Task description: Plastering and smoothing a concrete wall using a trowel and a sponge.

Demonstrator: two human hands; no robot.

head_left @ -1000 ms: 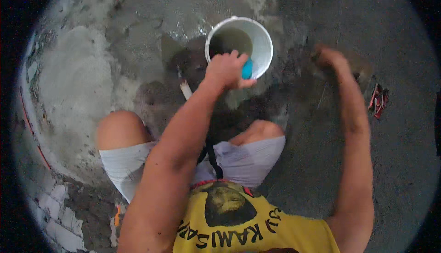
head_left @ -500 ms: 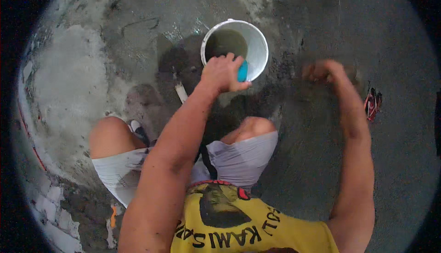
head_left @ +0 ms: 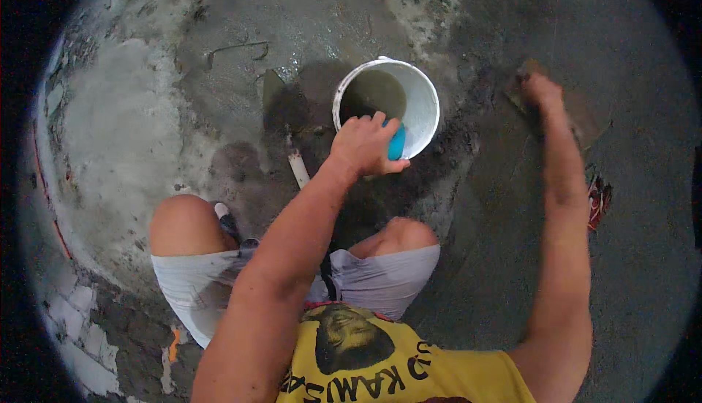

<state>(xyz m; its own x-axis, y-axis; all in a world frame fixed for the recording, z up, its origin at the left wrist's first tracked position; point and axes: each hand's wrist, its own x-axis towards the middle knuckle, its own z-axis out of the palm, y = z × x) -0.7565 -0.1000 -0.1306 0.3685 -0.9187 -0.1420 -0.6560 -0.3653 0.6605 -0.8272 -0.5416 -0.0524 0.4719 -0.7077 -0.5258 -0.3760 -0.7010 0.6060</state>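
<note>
Near the middle stands a white bucket (head_left: 426, 114) with murky water inside. At its near rim my left hand (head_left: 363, 142) is closed around a small teal object (head_left: 397, 142), whose kind I cannot make out because my fingers cover much of it. Out to the right, my right hand (head_left: 541, 90) grips a flat rectangular hand float (head_left: 583, 119), slightly blurred, which lies against the wet grey cement surface (head_left: 504, 205).
A short whitish stick or pipe (head_left: 298, 169) juts up left of the bucket. Beyond it a flat, grey-green plate-like piece (head_left: 273, 88) rests on the floor. A crumpled red wrapper (head_left: 599, 202) lies near my right forearm. Rough broken paving (head_left: 80, 315) lies at lower left.
My right hand with the float has moved up and slightly right over the cement. The view has shifted, so the bucket appears lower; my left hand stays at its rim, holding the teal object.
</note>
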